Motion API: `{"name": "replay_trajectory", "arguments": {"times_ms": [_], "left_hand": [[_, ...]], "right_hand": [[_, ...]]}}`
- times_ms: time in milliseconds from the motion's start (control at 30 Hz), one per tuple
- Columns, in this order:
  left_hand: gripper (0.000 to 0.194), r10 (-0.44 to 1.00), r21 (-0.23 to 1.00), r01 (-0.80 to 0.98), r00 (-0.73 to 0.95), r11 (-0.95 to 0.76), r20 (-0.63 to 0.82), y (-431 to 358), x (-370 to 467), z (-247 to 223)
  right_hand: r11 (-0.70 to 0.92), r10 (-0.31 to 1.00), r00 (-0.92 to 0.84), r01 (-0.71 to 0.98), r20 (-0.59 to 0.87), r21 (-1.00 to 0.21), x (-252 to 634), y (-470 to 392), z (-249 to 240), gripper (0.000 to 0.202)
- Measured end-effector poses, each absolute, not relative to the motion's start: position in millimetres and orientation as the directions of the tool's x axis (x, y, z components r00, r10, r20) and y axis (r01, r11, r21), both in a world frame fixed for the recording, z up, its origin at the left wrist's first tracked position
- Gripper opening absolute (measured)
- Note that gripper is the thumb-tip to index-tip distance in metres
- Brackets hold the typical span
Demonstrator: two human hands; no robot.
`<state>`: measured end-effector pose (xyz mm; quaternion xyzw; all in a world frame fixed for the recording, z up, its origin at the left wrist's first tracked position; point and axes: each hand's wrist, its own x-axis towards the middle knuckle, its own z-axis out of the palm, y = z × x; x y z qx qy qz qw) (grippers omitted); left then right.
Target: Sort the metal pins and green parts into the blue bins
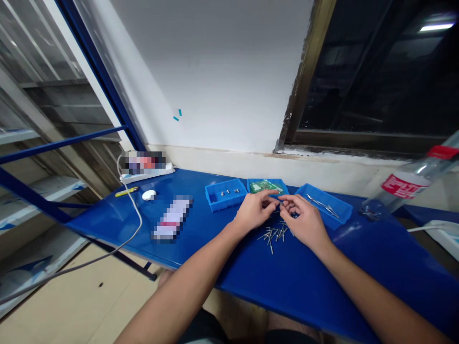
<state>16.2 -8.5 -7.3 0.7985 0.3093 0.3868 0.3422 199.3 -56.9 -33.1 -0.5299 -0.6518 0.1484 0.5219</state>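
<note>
My left hand (255, 209) and my right hand (303, 215) meet over the blue table, fingertips pinched close together. Something small and dark sits between them, too small to name. Below my hands lies a loose pile of thin metal pins (274, 234), which look like rivets. Behind my left hand stands a blue bin (218, 205) with a few small metal pieces (228, 192) in it. A middle blue bin (251, 181) holds a green circuit board or packet (265, 185), partly hidden by my fingers. In the right blue bin (340, 215) lie long metal tools, perhaps tweezers (322, 204).
A clear plastic bottle (405, 186) with a red label leans at the right. Leftward lie a blurred phone-like thing (172, 220), a white oval object (148, 195), a yellow cutter (126, 191) and a power strip (147, 174). A grey cable (139, 222) hangs over the table's left edge.
</note>
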Motion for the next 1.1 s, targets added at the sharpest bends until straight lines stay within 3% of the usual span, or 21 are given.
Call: {"name": "replay_trajectory", "arguments": {"times_ms": [167, 533, 767, 867, 967, 1100], "left_hand": [[0.032, 0.741, 0.709, 0.343, 0.557, -0.617, 0.375, -13, 14, 2], [0.021, 0.803, 0.843, 0.233, 0.501, -0.484, 0.323, 1, 15, -13], [0.039, 0.798, 0.877, 0.124, 0.487, -0.464, 0.354, -1, 16, -11], [0.024, 0.8, 0.828, 0.228, 0.478, -0.513, 0.364, -6, 14, -4], [0.033, 0.778, 0.757, 0.348, 0.541, -0.553, 0.32, -9, 11, 1], [0.033, 0.767, 0.761, 0.352, 0.575, -0.545, 0.284, -7, 11, 0]], "right_hand": [[0.412, 0.845, 0.095, 0.511, 0.526, -0.754, 201, -58, -30, 0.015], [0.375, 0.882, 0.123, 0.404, 0.456, -0.834, 201, -57, -36, 0.028], [0.386, 0.872, 0.097, 0.466, 0.48, -0.796, 200, -55, -38, 0.029], [0.408, 0.852, 0.073, 0.529, 0.519, -0.744, 201, -56, -36, 0.025], [0.428, 0.842, 0.058, 0.535, 0.537, -0.729, 204, -56, -34, 0.02], [0.438, 0.842, 0.048, 0.52, 0.537, -0.733, 205, -55, -34, 0.021]]}}
